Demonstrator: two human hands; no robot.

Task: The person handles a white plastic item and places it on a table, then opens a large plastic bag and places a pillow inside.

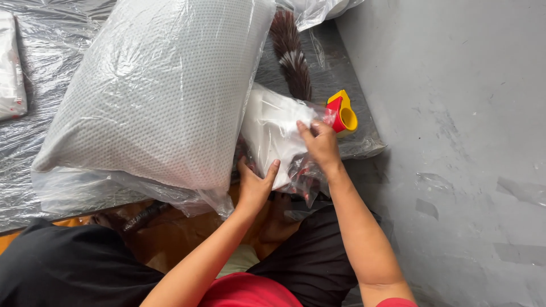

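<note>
A small white bundle wrapped in clear plastic [272, 131] lies between my knees and a big pillow. My left hand [254, 185] grips its lower edge from underneath. My right hand [321, 143] pinches the plastic at its right side, next to a red and yellow tape dispenser [342, 112]. The large white dotted pillow in a clear plastic bag [159, 91] lies to the left, touching the bundle.
A dark feather duster [291, 54] sticks up behind the bundle. Clear plastic sheeting [45, 45] covers the floor at left, with another wrapped white item [10, 68] at the left edge. Grey concrete floor [455, 113] spreads to the right.
</note>
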